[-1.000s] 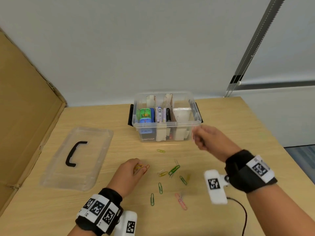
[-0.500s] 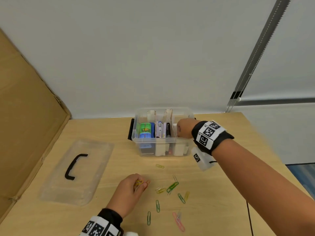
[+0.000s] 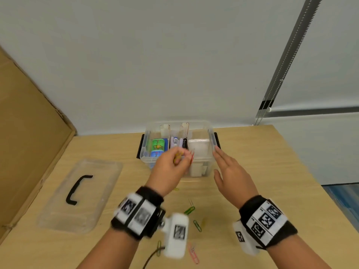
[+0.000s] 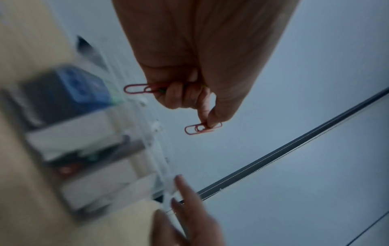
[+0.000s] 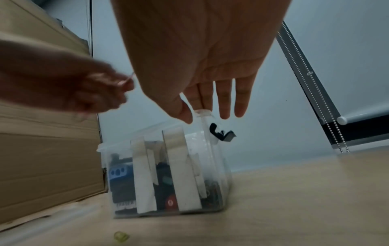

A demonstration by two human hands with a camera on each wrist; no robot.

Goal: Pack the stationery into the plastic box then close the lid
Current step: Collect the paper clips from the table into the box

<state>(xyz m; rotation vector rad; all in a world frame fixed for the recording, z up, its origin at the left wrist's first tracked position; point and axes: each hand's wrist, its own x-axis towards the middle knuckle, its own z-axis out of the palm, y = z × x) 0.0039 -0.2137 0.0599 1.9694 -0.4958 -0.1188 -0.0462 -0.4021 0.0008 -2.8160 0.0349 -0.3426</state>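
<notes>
The clear plastic box point(image 3: 211, 141) stands at the table's far middle, with dividers and stationery inside. My left hand point(image 3: 171, 167) hovers at the box's front edge and holds several paper clips point(image 4: 202, 129), one red clip pinched at the fingertips and more in the curled fingers. My right hand point(image 3: 231, 171) is flat with straight fingers just off the box's front right corner point(image 5: 203, 113); whether the fingertips touch it I cannot tell. The clear lid point(image 3: 81, 197) with a black handle lies on the table to the left. Several loose clips point(image 3: 189, 210) lie on the table between my wrists.
A large cardboard sheet point(image 3: 29, 133) leans along the table's left side. A wall stands just behind the box. A blind's bead chain point(image 3: 275, 74) hangs at the right. The table's right edge point(image 3: 310, 171) drops to the floor.
My left hand has lifted off the table with clips and moved up to the box. My right hand has drawn back out of the box to its right front corner, now open.
</notes>
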